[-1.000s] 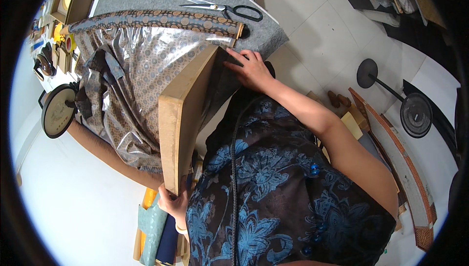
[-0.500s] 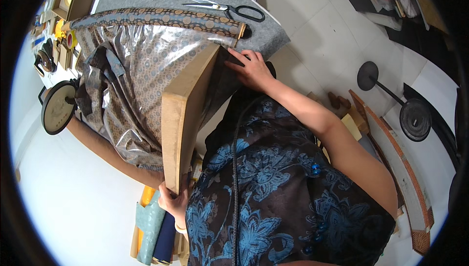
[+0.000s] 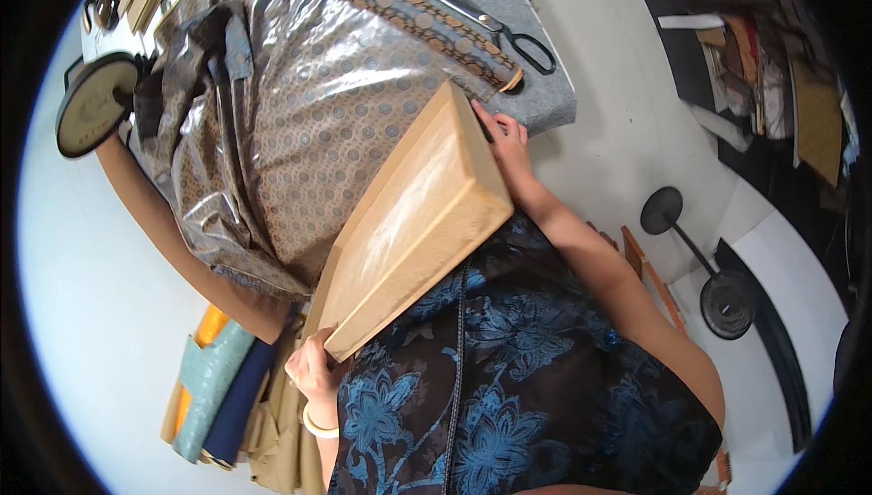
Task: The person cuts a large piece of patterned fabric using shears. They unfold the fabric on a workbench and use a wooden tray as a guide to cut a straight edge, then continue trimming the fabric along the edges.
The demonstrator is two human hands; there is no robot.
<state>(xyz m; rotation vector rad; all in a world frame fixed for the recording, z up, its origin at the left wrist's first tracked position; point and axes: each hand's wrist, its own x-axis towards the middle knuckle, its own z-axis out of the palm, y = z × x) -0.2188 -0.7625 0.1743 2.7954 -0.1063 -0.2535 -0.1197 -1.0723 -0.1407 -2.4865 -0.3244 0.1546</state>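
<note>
With my left hand [image 3: 312,370] I grip the lower corner of a shallow, light wooden box or tray [image 3: 409,213], its pale inner face toward me. My right hand [image 3: 507,150] grips the far end, fingers partly hidden behind it. The box is tilted over shiny brown patterned fabric [image 3: 318,132], which lies crumpled toward its left. Beyond the box's far end are a roll of patterned fabric [image 3: 472,45] and large black-handled scissors [image 3: 490,24] on grey felt [image 3: 549,95].
A round lamp-like fixture [image 3: 91,109] stands at left. Several coloured fabric rolls [image 3: 209,391] lie below the table's brown edge [image 3: 163,222]. At right are a black stand with round plates [image 3: 727,304] and shelving with piled materials [image 3: 763,86].
The box has turned from edge-on to show its broad inner face. My right hand moved right and down with it. The view has shifted, with more shelving visible.
</note>
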